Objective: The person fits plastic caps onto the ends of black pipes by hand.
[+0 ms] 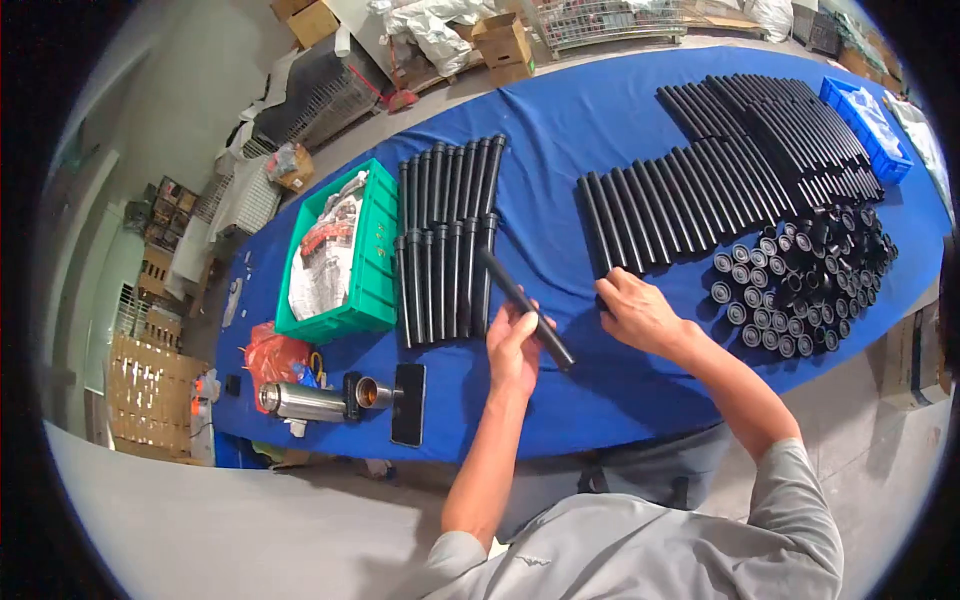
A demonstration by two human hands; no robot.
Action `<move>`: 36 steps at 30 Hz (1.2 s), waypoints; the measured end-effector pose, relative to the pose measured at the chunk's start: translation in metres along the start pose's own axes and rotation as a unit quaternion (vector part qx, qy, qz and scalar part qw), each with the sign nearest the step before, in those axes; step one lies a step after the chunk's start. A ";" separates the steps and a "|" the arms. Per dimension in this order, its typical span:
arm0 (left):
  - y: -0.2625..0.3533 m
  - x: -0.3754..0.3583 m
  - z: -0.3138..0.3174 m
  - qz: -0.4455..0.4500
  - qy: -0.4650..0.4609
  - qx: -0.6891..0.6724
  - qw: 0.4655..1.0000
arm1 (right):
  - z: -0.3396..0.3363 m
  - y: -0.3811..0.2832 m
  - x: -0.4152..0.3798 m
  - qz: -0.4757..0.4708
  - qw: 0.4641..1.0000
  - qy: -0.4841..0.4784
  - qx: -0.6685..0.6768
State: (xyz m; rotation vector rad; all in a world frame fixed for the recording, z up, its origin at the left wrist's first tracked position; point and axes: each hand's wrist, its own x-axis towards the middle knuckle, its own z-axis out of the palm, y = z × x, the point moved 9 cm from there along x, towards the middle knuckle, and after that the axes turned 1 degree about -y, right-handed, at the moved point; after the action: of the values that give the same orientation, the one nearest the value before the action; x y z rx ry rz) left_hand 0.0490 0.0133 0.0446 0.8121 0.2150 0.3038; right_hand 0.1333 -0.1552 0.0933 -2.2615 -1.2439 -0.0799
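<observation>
My left hand (pixel 512 352) is wrapped round a black tube (pixel 556 346), held at a slant above the blue cloth. My right hand (pixel 640 312) has its fingers curled together at the near end of a row of bare black tubes (pixel 680 205); what they hold, if anything, is hidden. To the right of that hand lies a spread of round black caps (pixel 775 285), many with ringed faces up. Left of the held tube, black tubes with wider collars at their far ends (pixel 440 270) lie side by side in two rows.
A green crate (pixel 385 270) with white wrapping inside stands on the left. Nearer me are a steel flask (pixel 310 402), a metal cup (pixel 374 392), a phone (pixel 408 405) and a red plastic bag (pixel 275 358). More tubes (pixel 800 125) and a blue bin (pixel 895 165) lie far right.
</observation>
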 end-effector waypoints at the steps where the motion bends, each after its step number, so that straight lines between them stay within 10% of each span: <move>1: 0.003 -0.006 0.000 -0.006 0.000 -0.019 1.000 | 0.011 0.005 0.004 0.000 1.000 -0.012 0.003; 11: 0.013 -0.079 -0.015 -0.038 0.086 -0.162 0.982 | -0.041 -0.027 -0.003 -0.060 0.987 0.010 0.149; 15: -0.014 -0.081 -0.024 -0.050 0.125 -0.157 0.978 | 0.043 -0.032 -0.005 -0.041 0.875 -0.196 0.441; 18: -0.033 -0.094 -0.026 -0.093 0.195 -0.115 0.970 | 0.062 -0.035 -0.018 -0.023 0.774 -0.205 0.599; 22: -0.031 -0.111 -0.019 -0.147 0.216 0.143 0.955 | 0.085 -0.029 -0.021 -0.042 0.765 -0.190 0.613; 25: -0.002 -0.121 -0.024 -0.082 0.139 0.435 0.886 | 0.078 -0.027 -0.019 -0.029 0.792 -0.202 0.575; 27: 0.034 -0.108 0.018 0.172 0.065 0.642 0.744 | 0.074 -0.027 -0.019 -0.039 0.809 -0.174 0.560; 30: 0.025 -0.081 0.068 0.273 -0.043 0.796 0.539 | 0.066 -0.027 -0.018 -0.044 0.808 -0.158 0.566; 36: 0.021 -0.056 0.001 0.011 -0.045 0.684 0.728 | 0.064 -0.027 -0.019 -0.077 0.787 -0.119 0.600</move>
State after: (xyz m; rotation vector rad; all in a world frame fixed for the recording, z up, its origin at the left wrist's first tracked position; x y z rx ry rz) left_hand -0.0064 0.0068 0.0650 2.3129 0.3336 0.0728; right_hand 0.0878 -0.1268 0.0451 -1.0501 -1.0836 0.7526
